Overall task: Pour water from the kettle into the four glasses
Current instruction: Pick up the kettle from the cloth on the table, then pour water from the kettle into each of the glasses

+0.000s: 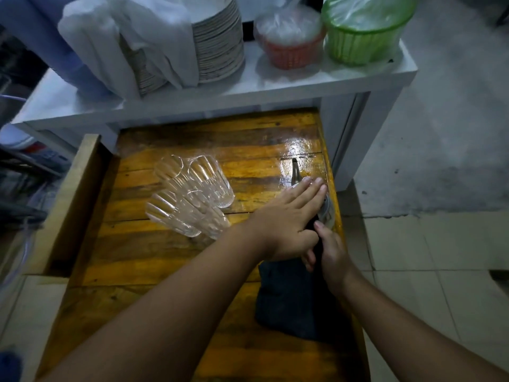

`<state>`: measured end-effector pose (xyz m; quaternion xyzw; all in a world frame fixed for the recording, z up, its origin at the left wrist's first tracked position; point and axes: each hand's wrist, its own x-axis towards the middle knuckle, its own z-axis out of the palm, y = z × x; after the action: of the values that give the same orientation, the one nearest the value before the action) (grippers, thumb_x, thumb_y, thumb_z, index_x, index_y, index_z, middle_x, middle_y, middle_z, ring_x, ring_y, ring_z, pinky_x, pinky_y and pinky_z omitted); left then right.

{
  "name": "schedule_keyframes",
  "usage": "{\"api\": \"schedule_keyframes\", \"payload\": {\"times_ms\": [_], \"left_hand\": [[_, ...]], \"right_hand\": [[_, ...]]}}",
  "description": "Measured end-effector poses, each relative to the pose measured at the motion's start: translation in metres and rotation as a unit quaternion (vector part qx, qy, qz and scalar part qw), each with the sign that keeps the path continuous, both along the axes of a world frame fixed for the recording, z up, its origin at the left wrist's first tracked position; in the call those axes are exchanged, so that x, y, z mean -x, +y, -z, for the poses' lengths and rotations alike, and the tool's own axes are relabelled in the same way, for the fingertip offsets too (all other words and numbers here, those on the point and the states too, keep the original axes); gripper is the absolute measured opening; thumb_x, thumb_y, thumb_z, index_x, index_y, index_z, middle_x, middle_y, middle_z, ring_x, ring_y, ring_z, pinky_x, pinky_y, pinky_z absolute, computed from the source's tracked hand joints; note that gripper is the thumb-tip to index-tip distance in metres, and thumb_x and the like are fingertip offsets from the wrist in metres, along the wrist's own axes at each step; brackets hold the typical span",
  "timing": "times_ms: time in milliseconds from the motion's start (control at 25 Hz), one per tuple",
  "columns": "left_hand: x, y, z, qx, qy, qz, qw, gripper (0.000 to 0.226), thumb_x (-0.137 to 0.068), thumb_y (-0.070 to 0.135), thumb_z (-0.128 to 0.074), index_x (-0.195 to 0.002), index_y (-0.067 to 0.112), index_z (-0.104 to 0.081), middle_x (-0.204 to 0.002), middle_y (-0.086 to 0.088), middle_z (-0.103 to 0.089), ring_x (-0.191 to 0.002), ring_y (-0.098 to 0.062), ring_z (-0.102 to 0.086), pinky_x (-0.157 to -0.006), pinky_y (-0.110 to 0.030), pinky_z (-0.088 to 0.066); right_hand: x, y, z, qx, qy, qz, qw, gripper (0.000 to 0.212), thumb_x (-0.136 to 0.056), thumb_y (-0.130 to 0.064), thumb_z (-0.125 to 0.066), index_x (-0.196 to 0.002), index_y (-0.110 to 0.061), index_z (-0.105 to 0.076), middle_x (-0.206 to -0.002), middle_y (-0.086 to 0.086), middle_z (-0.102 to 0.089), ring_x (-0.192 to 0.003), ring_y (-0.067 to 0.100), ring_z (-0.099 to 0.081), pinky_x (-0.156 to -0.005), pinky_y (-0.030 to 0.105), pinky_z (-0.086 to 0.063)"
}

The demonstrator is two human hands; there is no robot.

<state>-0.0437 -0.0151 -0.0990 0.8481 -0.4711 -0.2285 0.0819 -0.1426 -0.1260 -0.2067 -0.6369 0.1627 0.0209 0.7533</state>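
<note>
At the right edge of the wooden worktop [170,260], the kettle [326,213] is covered by the flat left hand [286,219] and gripped by the right hand [332,252], four glasses [190,197] clustered centre-left.

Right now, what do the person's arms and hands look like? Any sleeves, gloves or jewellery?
Both forearms are bare for all their visible length: no sleeves in view. The left hand and right hand wear no gloves, and no rings, watch or bracelet show at either wrist. Fingers are bare, with short nails.

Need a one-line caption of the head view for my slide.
Left hand flat on the kettle lid, right hand gripping its handle, beside four glasses.
</note>
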Motion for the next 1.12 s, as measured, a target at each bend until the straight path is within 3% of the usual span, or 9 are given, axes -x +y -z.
{"api": "schedule_keyframes", "payload": {"times_ms": [200,400,560,680,800,960,1040,1120], "left_hand": [[0.020,0.017,-0.003,0.020,-0.016,-0.014,1.000,0.076,-0.090,0.039,-0.032,-0.152,0.019,0.009,-0.160,0.002,0.016,-0.144,-0.007,0.022,-0.118,-0.033,0.009],[0.051,0.061,-0.039,0.074,-0.005,-0.029,0.997,0.076,-0.086,0.041,-0.028,-0.152,0.023,0.005,-0.161,0.006,0.012,-0.144,-0.003,0.021,-0.118,-0.033,0.007],[0.066,0.110,-0.076,0.115,-0.028,-0.034,0.992,0.075,-0.084,0.041,-0.026,-0.153,0.025,-0.001,-0.162,0.009,0.004,-0.144,0.000,0.015,-0.117,-0.030,0.006],[0.069,0.158,-0.099,0.131,-0.035,-0.034,0.990,0.074,-0.085,0.040,-0.028,-0.153,0.026,-0.002,-0.162,0.010,0.003,-0.144,0.001,0.014,-0.116,-0.029,0.009],[0.066,0.201,-0.104,0.142,-0.034,-0.044,0.988,0.073,-0.085,0.041,-0.026,-0.153,0.028,-0.002,-0.161,0.012,0.003,-0.143,0.004,0.015,-0.116,-0.030,0.008],[0.060,0.244,-0.098,0.162,0.006,-0.074,0.984,0.072,-0.086,0.037,-0.031,-0.152,0.031,-0.003,-0.161,0.016,0.004,-0.141,0.008,0.017,-0.117,-0.029,0.007],[0.053,0.260,-0.090,0.164,0.019,-0.081,0.983,0.072,-0.086,0.038,-0.030,-0.152,0.032,-0.003,-0.160,0.017,0.004,-0.140,0.009,0.018,-0.115,-0.026,0.008],[0.045,0.272,-0.081,0.162,0.033,-0.083,0.983,0.072,-0.085,0.041,-0.027,-0.152,0.033,-0.003,-0.160,0.017,0.004,-0.140,0.009,0.017,-0.117,-0.027,0.006]], "right_hand": [[0.019,0.015,-0.008,0.014,0.015,-0.009,1.000,0.077,-0.101,-0.055,-0.036,-0.064,0.011,-0.047,-0.049,0.011,-0.048,-0.048,0.029,-0.048,-0.057,0.040,-0.040],[0.051,0.051,-0.054,0.033,0.044,-0.020,0.998,0.072,-0.097,-0.062,-0.034,-0.050,-0.012,-0.055,-0.048,0.011,-0.054,-0.048,0.027,-0.053,-0.058,0.038,-0.043],[0.065,0.097,-0.099,0.009,0.048,-0.024,0.998,0.077,-0.099,-0.063,-0.036,-0.047,-0.010,-0.055,-0.045,0.011,-0.052,-0.043,0.024,-0.052,-0.053,0.034,-0.042],[0.069,0.140,-0.121,-0.022,0.068,-0.042,0.997,0.100,-0.079,-0.083,-0.051,-0.065,0.016,-0.055,-0.049,0.012,-0.053,-0.048,0.026,-0.055,-0.058,0.037,-0.044],[0.063,0.183,-0.125,-0.025,0.087,-0.033,0.995,0.120,-0.053,-0.095,-0.061,-0.082,0.021,-0.059,-0.049,0.012,-0.056,-0.047,0.025,-0.058,-0.058,0.037,-0.045],[0.051,0.230,-0.130,-0.025,0.084,-0.022,0.996,0.091,-0.075,-0.079,-0.057,-0.085,0.011,-0.072,-0.049,0.011,-0.058,-0.045,0.020,-0.060,-0.052,0.030,-0.047],[0.044,0.247,-0.131,-0.022,0.093,-0.019,0.995,0.091,-0.080,-0.075,-0.059,-0.097,0.014,-0.070,-0.052,0.011,-0.061,-0.048,0.020,-0.062,-0.052,0.030,-0.048],[0.039,0.260,-0.131,-0.012,0.110,-0.012,0.994,0.104,-0.076,-0.081,-0.059,-0.101,0.020,-0.064,-0.057,0.016,-0.060,-0.053,0.027,-0.060,-0.054,0.032,-0.046]]}}
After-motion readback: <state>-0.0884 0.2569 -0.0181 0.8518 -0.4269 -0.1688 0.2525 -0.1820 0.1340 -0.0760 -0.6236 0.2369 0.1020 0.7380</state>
